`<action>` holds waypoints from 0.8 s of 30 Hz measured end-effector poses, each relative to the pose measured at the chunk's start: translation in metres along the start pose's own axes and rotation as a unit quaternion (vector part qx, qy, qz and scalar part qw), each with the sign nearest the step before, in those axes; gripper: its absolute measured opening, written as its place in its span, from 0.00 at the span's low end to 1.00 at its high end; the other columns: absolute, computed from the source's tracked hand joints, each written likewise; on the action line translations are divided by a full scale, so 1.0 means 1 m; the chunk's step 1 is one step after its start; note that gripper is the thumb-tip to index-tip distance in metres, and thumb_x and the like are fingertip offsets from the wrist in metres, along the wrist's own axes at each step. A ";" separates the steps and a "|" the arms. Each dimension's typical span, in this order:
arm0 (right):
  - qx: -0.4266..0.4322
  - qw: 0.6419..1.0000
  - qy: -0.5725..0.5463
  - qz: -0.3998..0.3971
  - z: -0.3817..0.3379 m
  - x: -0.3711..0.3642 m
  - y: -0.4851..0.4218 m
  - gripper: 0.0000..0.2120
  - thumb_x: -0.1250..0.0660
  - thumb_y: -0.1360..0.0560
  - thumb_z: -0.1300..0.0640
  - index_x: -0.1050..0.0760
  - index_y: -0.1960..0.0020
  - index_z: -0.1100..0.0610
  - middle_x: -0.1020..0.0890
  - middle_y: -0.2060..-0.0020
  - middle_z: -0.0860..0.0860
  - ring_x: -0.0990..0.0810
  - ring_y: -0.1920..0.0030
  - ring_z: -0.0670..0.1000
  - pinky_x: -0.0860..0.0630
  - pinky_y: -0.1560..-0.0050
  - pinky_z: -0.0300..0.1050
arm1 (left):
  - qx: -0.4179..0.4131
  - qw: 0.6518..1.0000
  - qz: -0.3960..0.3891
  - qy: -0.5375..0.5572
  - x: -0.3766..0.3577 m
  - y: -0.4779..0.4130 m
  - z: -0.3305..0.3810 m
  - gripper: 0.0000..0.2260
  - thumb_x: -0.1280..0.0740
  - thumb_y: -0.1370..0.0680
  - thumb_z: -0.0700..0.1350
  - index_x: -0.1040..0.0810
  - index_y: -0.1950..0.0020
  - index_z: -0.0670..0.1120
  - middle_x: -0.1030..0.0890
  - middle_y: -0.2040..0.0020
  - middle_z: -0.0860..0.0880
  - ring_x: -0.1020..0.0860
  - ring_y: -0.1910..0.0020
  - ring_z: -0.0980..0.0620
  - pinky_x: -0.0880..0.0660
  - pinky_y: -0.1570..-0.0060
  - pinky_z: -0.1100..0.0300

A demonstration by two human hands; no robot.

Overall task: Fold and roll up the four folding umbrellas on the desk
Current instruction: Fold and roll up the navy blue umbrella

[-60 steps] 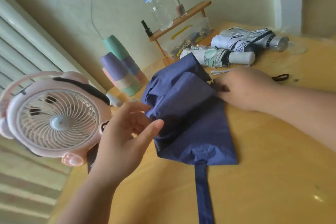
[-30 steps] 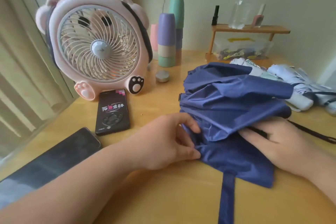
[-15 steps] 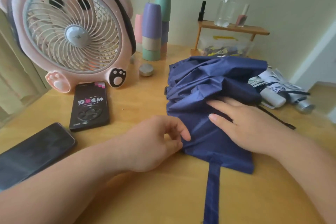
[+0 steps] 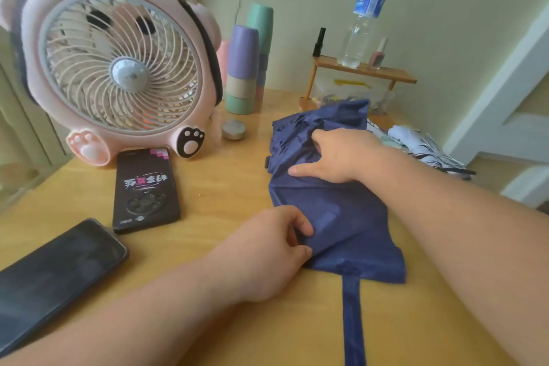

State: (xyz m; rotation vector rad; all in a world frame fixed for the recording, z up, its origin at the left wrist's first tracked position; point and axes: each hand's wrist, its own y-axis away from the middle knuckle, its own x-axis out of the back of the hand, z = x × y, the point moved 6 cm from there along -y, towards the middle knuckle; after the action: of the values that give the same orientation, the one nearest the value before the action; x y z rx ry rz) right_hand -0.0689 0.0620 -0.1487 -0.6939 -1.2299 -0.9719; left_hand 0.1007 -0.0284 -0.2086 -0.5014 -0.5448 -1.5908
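Navy umbrella [image 4: 341,211] lies on the desk [image 4: 222,181], right of centre. Its canopy is pressed fairly flat at the near end and bunched into folds at the far end. Its strap [image 4: 353,321] runs from the near hem straight toward us along the wood.

Left hand [image 4: 267,249]: wrist resting on the desk at the near-left corner of the cloth. The fingers are curled together and, with the thumb, pinch the cloth edge there.

Right hand [image 4: 338,154]: on the far half of the canopy, forearm crossing over the cloth from the right. The fingers are bent down into the bunched folds, gripping them. The thumb is stretched out to the left, flat on the fabric.

Pale umbrellas [image 4: 421,145] lie at the far right of the desk, behind the right forearm and partly hidden by it. We cannot tell their count.

Other items:
- A pink fan [image 4: 118,68] stands far left.
- A phone [image 4: 145,187] lies just in front of the fan.
- A second phone [image 4: 56,270] lies nearer, at the left edge.
- Stacked cups [image 4: 242,68] stand beside the fan, with a small tin [image 4: 233,129] in front of them.
- A bottle [image 4: 362,15] stands on a wooden shelf [image 4: 365,70] against the wall.
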 end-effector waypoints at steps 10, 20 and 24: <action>-0.013 0.980 -0.175 0.099 0.016 -0.034 -0.019 0.34 0.48 0.26 0.24 0.35 0.31 0.45 0.26 0.35 0.52 0.27 0.34 0.59 0.27 0.44 0.56 | 0.006 0.998 0.048 0.030 0.012 -0.006 -0.005 0.04 0.30 0.22 0.48 0.19 0.57 0.51 0.23 0.73 0.61 0.26 0.73 0.62 0.32 0.70 0.71; -0.028 0.974 -0.169 0.149 0.014 -0.038 0.006 0.33 0.48 0.26 0.23 0.33 0.64 0.54 0.24 0.67 0.48 0.24 0.62 0.52 0.24 0.59 0.51 | -0.052 0.999 0.006 0.009 0.014 0.007 0.002 0.06 0.33 0.19 0.47 0.28 0.53 0.55 0.25 0.68 0.56 0.29 0.71 0.59 0.33 0.67 0.67; -0.001 0.974 -0.094 0.208 0.009 -0.040 0.018 0.32 0.52 0.29 0.21 0.34 0.62 0.50 0.24 0.64 0.45 0.21 0.57 0.55 0.26 0.62 0.50 | -0.053 0.996 0.063 0.017 0.020 0.004 -0.004 0.06 0.34 0.18 0.45 0.27 0.52 0.55 0.22 0.65 0.52 0.29 0.70 0.58 0.31 0.65 0.67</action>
State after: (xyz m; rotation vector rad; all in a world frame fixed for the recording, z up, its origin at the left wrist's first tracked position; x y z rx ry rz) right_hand -0.0588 0.0869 -0.1846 -1.0158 -1.1832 -0.5691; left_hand 0.1033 -0.0470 -0.1991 -0.5764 -0.3971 -1.5092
